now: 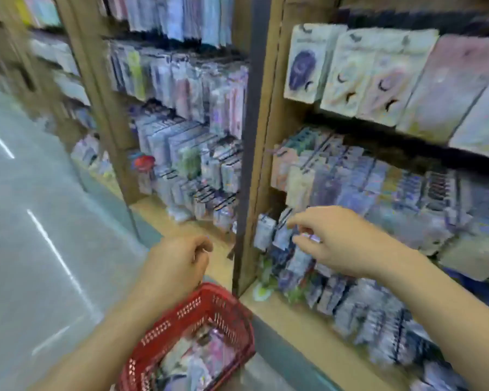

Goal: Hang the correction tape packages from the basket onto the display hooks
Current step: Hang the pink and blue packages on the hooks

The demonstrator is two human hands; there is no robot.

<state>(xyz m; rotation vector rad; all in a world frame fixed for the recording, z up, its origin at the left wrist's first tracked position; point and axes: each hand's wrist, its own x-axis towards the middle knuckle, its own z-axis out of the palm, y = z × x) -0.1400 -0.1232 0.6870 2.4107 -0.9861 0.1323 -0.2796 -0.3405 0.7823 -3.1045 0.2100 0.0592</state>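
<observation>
- Right hand (336,244) pinches a correction tape package (308,237) among crowded hanging packages (266,232).
- Left hand (178,263) curled above the red basket (192,306) holding loose packs (201,356); grip unclear.
- Wooden post (268,136) just left.

A shiny grey floor (40,221) runs along the left; tall brown wooden shelves (277,136) hold rows of blurry little packs; big pale packs (347,71) lean on the top right shelf.

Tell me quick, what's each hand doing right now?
Left hand: fingers curled above the red basket; whether it grips anything cannot be told.
Right hand: pinches a small package.
</observation>
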